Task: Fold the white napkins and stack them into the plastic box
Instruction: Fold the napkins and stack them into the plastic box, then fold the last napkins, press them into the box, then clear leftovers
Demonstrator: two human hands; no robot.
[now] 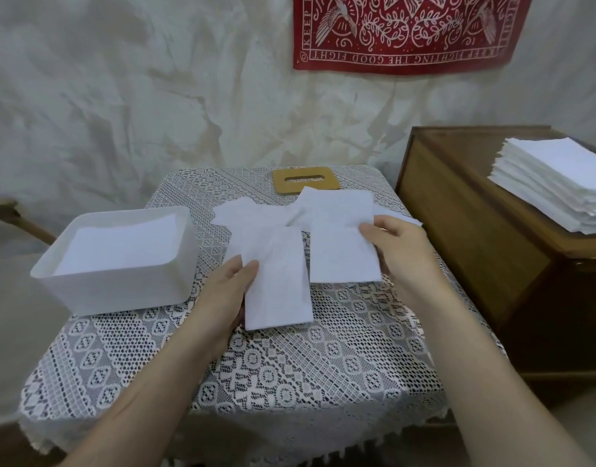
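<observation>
- fingers (251, 268) of left hand (222, 294) pinch the folded napkin (279, 284) by its left edge.
- right hand (402, 256) pinches a wider napkin (340, 251) at its right edge; the two sheets sit side by side, just above the tabletop (323, 365) or on it, can't tell.
- plastic box (121, 291) sits left of the left hand, part-filled with a white stack (118, 246).
- risk: limp paper gripped by one edge, so the fold could flop open on the way over and land skewed.
- risk: loose napkins (252, 214) behind could snag and get dragged.

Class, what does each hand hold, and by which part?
Left hand pinches the narrow napkin by its left edge; right hand pinches the wider napkin by its right edge.
</observation>
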